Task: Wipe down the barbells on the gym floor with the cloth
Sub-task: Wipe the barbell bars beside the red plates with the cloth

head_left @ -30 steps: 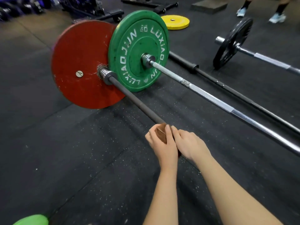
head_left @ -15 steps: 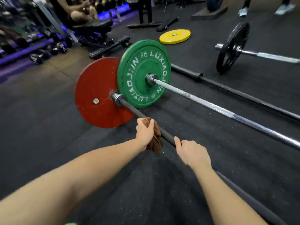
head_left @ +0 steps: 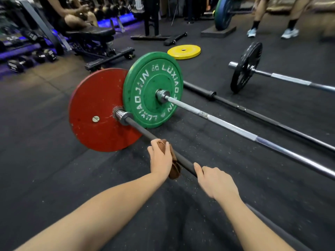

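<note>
Four barbells lie here; only the nearest, a dark steel bar (head_left: 143, 131) with one round red plate (head_left: 97, 109), seems under way. The left hand (head_left: 160, 158) grips the single brown cloth (head_left: 174, 172) around its shaft, and the right hand (head_left: 215, 182) clasps bare shaft just beside. Three likely remain: a green-plated silver bar (head_left: 226, 125), a plateless black bar (head_left: 253, 113) and a black-plated silver bar (head_left: 290, 79).

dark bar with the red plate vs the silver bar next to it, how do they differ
The dark bar is matte; the silver bar shines.
The dark bar carries a plain red plate; the silver bar a green plate with white lettering.
The left hand wraps a brown cloth round the dark bar and the right hand grips it; the silver bar is untouched.
Both lie side by side on the floor.
</note>
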The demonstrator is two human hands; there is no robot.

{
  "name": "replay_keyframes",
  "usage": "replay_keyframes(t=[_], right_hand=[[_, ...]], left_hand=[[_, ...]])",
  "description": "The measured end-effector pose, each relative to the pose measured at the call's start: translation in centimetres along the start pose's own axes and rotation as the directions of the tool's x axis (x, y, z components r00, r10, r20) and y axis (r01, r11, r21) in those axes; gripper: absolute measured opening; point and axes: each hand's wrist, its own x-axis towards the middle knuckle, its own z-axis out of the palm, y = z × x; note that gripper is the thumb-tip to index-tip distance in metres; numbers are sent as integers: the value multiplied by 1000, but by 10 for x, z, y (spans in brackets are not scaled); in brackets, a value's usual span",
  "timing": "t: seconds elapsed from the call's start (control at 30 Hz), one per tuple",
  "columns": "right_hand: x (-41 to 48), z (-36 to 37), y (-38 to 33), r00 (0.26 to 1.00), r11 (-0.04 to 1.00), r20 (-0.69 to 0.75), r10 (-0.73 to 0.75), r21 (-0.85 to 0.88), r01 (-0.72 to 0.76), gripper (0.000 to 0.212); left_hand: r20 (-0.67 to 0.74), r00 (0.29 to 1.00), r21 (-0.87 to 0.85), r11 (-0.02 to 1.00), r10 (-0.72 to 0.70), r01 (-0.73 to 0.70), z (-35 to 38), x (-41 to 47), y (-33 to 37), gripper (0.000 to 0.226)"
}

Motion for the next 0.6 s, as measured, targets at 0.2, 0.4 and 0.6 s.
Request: replay_keyframes(t=[0.2, 0.4, 0.6], right_hand=[[0, 1, 0, 1000, 1000, 10, 27, -9, -27, 60], [1, -3, -4, 1000, 1000, 5, 26, -2, -26, 57], [0, -3, -4, 1000, 1000, 13, 27, -2, -27, 62]], left_hand=[[-137, 951, -113, 958, -279, 265, -21, 69, -1, 27], [-27, 968, -89, 965, -250, 247, -10, 35, 3, 30], [-13, 996, -53, 995, -84, 83, -16, 38, -3, 25]])
